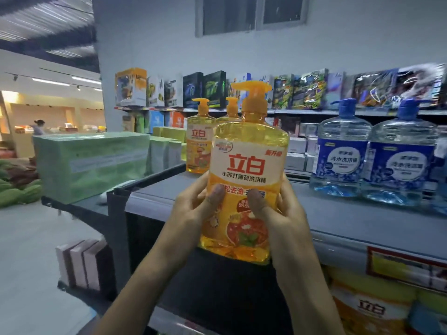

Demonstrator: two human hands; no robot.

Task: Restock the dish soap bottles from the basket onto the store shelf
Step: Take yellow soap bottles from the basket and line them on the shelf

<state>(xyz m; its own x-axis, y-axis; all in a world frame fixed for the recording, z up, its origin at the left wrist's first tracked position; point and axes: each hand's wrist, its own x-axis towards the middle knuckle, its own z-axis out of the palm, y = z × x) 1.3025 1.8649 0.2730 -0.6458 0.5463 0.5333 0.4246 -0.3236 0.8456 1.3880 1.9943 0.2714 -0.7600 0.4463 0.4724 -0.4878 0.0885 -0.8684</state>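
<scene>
Dish soap bottle (pixel 246 170), yellow with an orange pump, is held upright in mid-air at the centre of view, just before the shelf (pixel 338 221) edge. Both hands have a clenched grip on it, the left hand (pixel 193 213) at its 9 o'clock side and the right hand (pixel 283 213) at 3 o'clock, thumbs pressed on the label. Two matching yellow bottles (pixel 199 141) stand on the shelf toward 11 o'clock, and blue-capped bottles (pixel 343 153) at 2 o'clock. Best, I judge, to lift the base clear of the shelf lip and set it flat beside the yellow pair, label forward, without nudging them.
</scene>
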